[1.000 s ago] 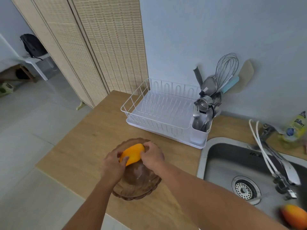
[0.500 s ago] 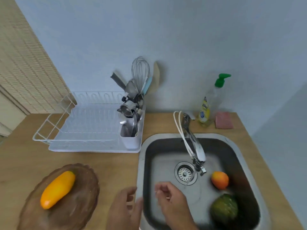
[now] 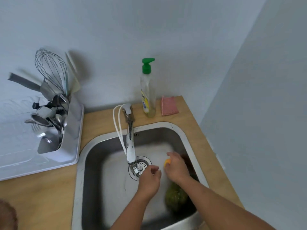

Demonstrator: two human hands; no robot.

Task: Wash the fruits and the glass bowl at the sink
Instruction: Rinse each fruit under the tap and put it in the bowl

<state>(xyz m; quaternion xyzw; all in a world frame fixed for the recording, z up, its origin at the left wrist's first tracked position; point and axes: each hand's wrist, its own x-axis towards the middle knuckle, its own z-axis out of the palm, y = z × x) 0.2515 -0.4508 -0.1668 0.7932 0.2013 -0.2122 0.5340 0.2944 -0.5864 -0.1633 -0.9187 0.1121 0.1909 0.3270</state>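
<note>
Both my hands are down inside the steel sink (image 3: pixel 186 138). My right hand (image 3: pixel 176 169) lies over a small orange fruit (image 3: pixel 167 162) at the right of the basin, fingers curled around it; only the fruit's left end shows. My left hand (image 3: pixel 149 179) hovers beside the drain (image 3: pixel 143 163), fingers loosely apart and holding nothing. A larger dark green fruit (image 3: pixel 176 199) lies in the near right of the basin, partly under my right forearm. The brown bowl (image 3: pixel 6 214) barely shows at the bottom left edge on the wooden counter.
The tap (image 3: pixel 130 143) with a white hose reaches over the drain. A soap bottle (image 3: pixel 147 93) and a pink sponge (image 3: pixel 169 106) stand behind the sink. A white rack with a cutlery holder (image 3: pixel 66 130) is on the left. Walls close in behind and on the right.
The view has swung right from the bowl to the sink. Both hands left the yellow fruit in the bowl and moved into the basin; my right hand now covers the orange fruit.
</note>
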